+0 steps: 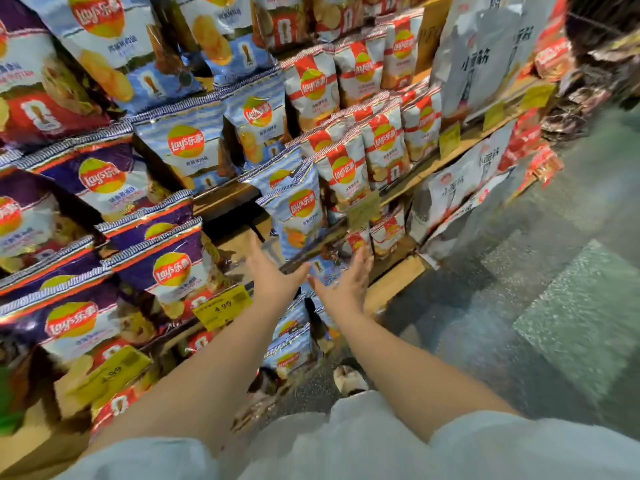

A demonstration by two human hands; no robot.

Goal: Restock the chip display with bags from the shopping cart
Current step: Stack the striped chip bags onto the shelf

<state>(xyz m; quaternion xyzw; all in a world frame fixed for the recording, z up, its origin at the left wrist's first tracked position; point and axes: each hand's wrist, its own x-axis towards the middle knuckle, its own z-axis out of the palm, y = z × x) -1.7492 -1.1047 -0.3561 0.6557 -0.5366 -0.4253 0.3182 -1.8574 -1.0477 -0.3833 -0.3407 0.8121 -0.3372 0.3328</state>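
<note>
Both hands, left hand (pixel 273 275) and right hand (pixel 346 282), reach empty, fingers spread wide, toward a blue chip bag (pixel 301 216). A careless nudge could topple it off the shelf (pixel 394 278).

Both arms outstretched — left hand (pixel 273 275), right hand (pixel 348 284) flat; fingers straight

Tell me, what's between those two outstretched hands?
In the head view, a light-blue chip bag shows in the narrow gap between left hand and right hand.
</note>
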